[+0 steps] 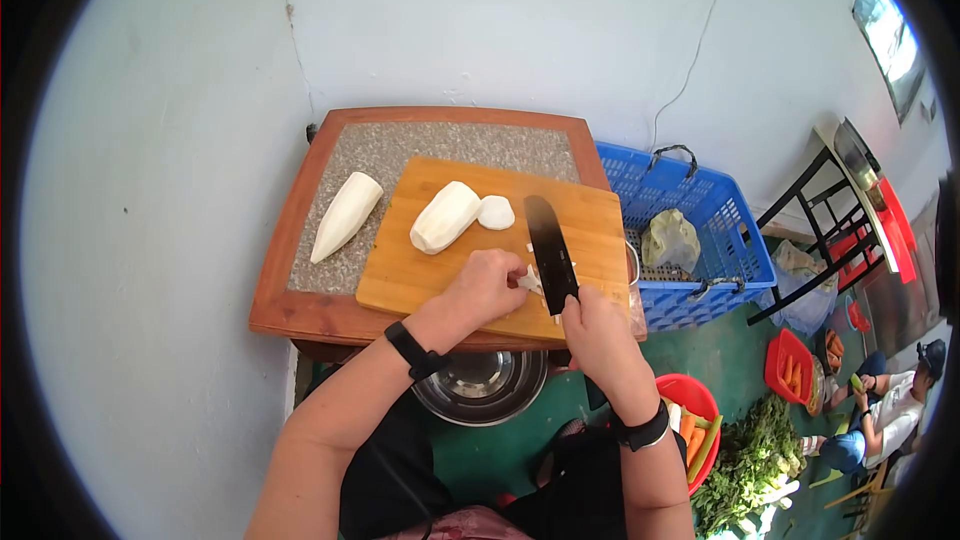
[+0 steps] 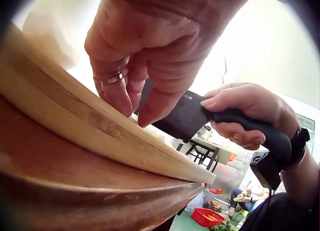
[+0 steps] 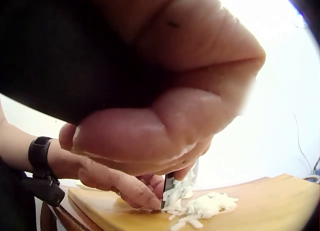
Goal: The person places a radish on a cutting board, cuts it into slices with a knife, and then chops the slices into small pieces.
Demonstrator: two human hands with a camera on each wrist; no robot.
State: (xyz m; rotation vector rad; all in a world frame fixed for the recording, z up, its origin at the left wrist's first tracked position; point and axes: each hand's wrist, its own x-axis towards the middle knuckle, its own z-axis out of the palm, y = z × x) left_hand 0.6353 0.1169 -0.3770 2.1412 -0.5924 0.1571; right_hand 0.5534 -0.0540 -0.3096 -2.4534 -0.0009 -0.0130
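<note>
A wooden cutting board (image 1: pixel 430 270) lies on a small stone-topped table (image 1: pixel 330 310). My right hand (image 1: pixel 592 325) grips the black handle of a dark cleaver (image 1: pixel 550 250), whose blade (image 3: pixel 167 189) stands edge-down in a heap of small white chopped pieces (image 3: pixel 200 207). My left hand (image 1: pixel 488 285), fingers curled, holds down a white piece (image 1: pixel 528 281) right beside the blade. In the left wrist view that hand (image 2: pixel 150 66) touches the board (image 2: pixel 100 126) with its fingertips, the cleaver (image 2: pixel 185 116) just behind. A peeled white radish chunk (image 1: pixel 444 217) and a slice (image 1: pixel 496 212) lie further back on the board.
Another peeled white radish (image 1: pixel 345 215) lies on the table, left of the board. A steel bowl (image 1: pixel 482 385) sits under the table's near edge. A blue plastic basket (image 1: pixel 690 240) stands to the right, red basins (image 1: pixel 690 420) with carrots and greens on the green floor, a seated person (image 1: pixel 890 400) beyond.
</note>
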